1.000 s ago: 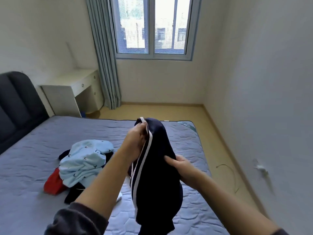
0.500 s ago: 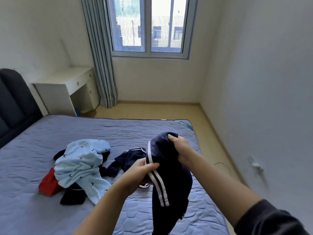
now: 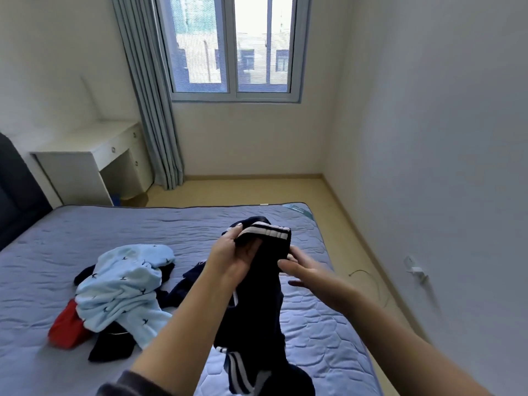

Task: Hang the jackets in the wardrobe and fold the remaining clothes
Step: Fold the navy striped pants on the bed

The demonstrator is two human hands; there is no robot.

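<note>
A dark navy track garment with white side stripes [image 3: 257, 295] hangs in front of the person, above the near right part of a grey-blue quilted mattress [image 3: 85, 238]. Its long axis runs roughly top to bottom: a folded, white-striped end points up and away, and the rest drops toward the lower edge of the view, where more stripes show.

The left hand [image 3: 237, 252] grips that upper end, thumb over the striped band and fingers curled beneath it. The right hand [image 3: 308, 271] sits just beside the cloth on its right, fingers loosely extended and holding nothing; whether the thumb tip touches the fabric I cannot tell.

No brand or writing on the garment can be read. A teal label [image 3: 297, 208] at the mattress's far right corner carries print too small to make out.

Left of the hands lies a pile: a light blue garment with small dark prints [image 3: 125, 284], a red cloth [image 3: 65, 330], a black piece [image 3: 114, 344] and another navy piece [image 3: 185, 284].
</note>
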